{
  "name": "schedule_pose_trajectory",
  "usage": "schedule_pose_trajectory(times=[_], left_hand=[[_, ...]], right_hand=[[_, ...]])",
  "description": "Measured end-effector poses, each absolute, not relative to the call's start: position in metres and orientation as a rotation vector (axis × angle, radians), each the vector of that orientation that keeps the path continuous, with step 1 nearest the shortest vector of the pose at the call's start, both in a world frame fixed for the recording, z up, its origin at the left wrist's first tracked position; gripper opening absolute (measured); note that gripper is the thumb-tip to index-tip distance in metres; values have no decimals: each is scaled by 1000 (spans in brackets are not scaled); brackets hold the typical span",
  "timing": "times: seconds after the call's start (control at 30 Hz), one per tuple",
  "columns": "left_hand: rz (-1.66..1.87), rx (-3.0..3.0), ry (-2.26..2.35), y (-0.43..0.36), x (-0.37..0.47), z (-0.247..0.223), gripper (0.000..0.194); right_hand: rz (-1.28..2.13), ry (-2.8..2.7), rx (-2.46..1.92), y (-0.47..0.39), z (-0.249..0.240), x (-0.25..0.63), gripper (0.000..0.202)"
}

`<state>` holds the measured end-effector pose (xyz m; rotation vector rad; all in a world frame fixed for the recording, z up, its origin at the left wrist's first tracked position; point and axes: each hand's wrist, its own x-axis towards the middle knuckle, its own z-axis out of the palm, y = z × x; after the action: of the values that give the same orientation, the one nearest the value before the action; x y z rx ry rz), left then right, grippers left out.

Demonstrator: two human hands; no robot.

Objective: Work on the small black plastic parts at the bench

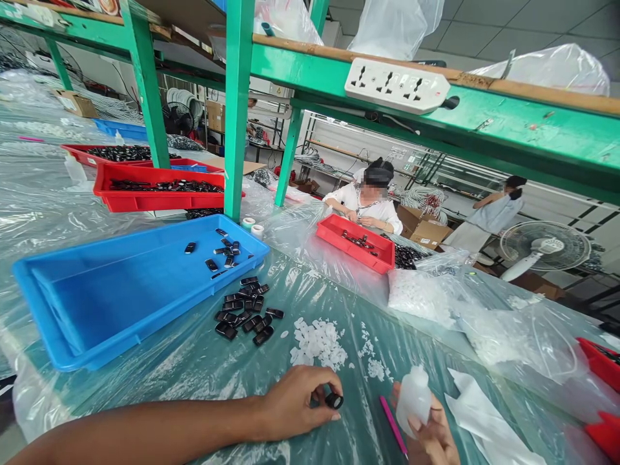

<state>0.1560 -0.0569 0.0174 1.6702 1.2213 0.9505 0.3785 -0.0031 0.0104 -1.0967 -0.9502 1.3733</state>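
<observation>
My left hand rests on the plastic-covered table and pinches a small black piece between thumb and fingertips. My right hand holds a small white plastic bottle upright at the bottom edge. A pink stick lies on the table just left of that hand. Ahead of my left hand sit a heap of small white bits and a cluster of several black pieces.
A blue tray with several black pieces stands at left. Red trays lie behind it, another red tray before a seated person. Bags of white bits, green shelf posts, a fan and white paper surround.
</observation>
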Motion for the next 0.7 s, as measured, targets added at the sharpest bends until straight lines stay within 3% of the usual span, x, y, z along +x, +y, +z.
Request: schedule_pose_trajectory(times=[0.13,0.27,0.7], left_hand=[[967,1669,1208,-57,156,18,23],[966,1651,1187,-57,156,15,21],[907,1677,1304,-56,160,12,17]], right_hand=[[1171,-1184,-1296,13,9,396,65],[873,-1341,-1529,33,-3,416,61],[695,-1594,-1612,58,-19,448,58]])
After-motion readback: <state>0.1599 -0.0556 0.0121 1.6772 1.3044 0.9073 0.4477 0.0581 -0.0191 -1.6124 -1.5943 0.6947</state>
